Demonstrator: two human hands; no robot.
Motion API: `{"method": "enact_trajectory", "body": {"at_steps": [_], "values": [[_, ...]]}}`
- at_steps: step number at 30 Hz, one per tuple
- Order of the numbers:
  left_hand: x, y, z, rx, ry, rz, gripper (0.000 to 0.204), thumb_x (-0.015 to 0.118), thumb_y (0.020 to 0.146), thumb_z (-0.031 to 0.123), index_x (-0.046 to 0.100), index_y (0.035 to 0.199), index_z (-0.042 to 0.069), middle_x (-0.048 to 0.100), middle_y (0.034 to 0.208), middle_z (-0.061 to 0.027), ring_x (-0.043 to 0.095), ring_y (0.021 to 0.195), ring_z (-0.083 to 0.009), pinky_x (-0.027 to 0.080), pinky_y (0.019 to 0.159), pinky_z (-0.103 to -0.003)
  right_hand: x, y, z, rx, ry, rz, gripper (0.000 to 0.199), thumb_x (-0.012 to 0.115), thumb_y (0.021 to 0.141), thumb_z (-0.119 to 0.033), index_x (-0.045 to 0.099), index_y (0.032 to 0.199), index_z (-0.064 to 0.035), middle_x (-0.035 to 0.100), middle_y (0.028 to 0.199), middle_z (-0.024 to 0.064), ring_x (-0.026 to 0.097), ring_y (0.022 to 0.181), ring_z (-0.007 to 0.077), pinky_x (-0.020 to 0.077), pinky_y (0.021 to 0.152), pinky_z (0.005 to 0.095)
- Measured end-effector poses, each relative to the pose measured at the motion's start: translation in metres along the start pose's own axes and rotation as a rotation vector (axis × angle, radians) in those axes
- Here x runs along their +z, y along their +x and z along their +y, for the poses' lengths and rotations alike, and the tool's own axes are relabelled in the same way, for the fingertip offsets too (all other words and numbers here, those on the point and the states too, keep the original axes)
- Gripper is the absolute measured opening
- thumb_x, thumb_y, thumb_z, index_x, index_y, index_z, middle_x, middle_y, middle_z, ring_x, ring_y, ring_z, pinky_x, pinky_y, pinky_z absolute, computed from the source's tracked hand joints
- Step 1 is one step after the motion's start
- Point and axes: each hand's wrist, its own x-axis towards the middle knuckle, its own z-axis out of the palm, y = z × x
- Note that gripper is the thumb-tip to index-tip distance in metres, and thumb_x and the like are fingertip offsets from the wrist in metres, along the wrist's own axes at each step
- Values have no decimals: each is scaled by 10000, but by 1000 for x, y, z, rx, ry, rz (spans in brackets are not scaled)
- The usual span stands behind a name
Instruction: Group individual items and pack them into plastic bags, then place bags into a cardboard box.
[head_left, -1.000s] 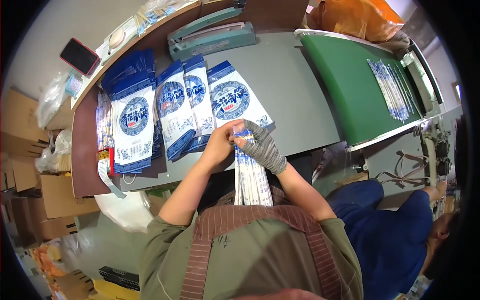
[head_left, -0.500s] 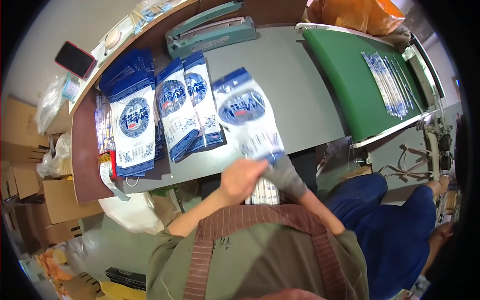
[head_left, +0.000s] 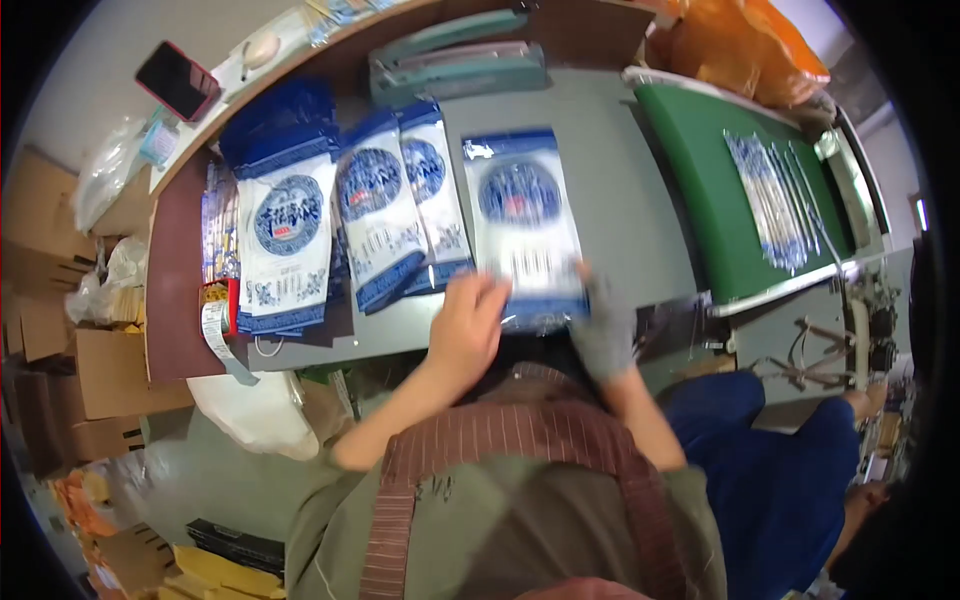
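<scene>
Clock directions run from the pouch in hand, 12 pointing away from the wearer.

Nearest: bare left hand (head_left: 468,325) at 7, fingers curled in, seemingly pinching the near-left edge. Right hand (head_left: 605,325) in a grey fingerless wrap at 5, by the near-right edge; blurred, can't tell whether it grips or just steadies. Between them, the blue-and-white printed plastic pouch (head_left: 525,235) lies face up on the grey tabletop (head_left: 635,180), near end at the table's front edge. Contents can't be made out.

Step, as judged: squaring up this pouch by its near end. Next move probably calls for both hands keeping that end flat and corners aligned, without creasing the film.

Further out: two overlapping printed pouches (head_left: 380,215) at 9, no hand on them; a pouch stack (head_left: 283,240) beyond, also 9. Co-worker in navy (head_left: 740,480) between 4 and 5. Green conveyor belt (head_left: 710,170) toward 3, carrying wrapped chopsticks (head_left: 765,205). Farthest: teal impulse sealer (head_left: 470,78) near 11, smartphone (head_left: 178,82) at 10, orange plastic bag (head_left: 745,45) between 1 and 2.
</scene>
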Motion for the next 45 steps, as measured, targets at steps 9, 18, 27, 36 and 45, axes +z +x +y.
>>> {"method": "enact_trajectory", "body": {"at_steps": [9, 18, 27, 36, 45], "values": [[-103, 71, 42, -16, -331, -109, 398, 552, 686, -87, 625, 1058, 32, 569, 1009, -113, 605, 873, -244, 502, 693, -318, -122, 43, -46, -116, 318, 86, 345, 623, 737, -10, 718, 1034, -156, 667, 810, 125, 619, 626, 238, 496, 592, 327], [-186, 203, 14, -218, -368, -187, 228, 497, 876, -8, 649, 1039, -52, 673, 943, -101, 672, 841, -152, 562, 763, -263, -178, 185, -109, -30, 543, -129, 203, 569, 905, -182, 722, 989, -79, 579, 595, -15, 524, 515, 38, 421, 493, 188], [-151, 39, -43, 62, 213, 68, 390, 597, 759, -64, 620, 1135, 35, 639, 1095, -127, 606, 995, -308, 500, 865, -388, -27, 119, -117, -424, 711, -126, 236, 599, 843, -40, 690, 1058, -67, 673, 859, 130, 643, 761, 229, 522, 709, 329], [-57, -23, -89, 43, 684, 11, 397, 601, 794, 82, 593, 1182, -2, 558, 1288, -124, 484, 1226, -350, 395, 990, -484, 36, 93, -91, 149, 926, -466, 348, 652, 876, -246, 620, 1159, -46, 639, 803, 85, 618, 734, 183, 503, 686, 319], [-110, 106, -80, 205, 602, 126, 230, 596, 783, 21, 630, 1010, 33, 674, 1016, -100, 566, 1161, -270, 411, 956, -450, 63, 130, -65, 775, 1487, -760, 796, 610, 884, -467, 245, 1412, 4, 605, 1076, 187, 644, 872, 251, 557, 727, 384]]}}
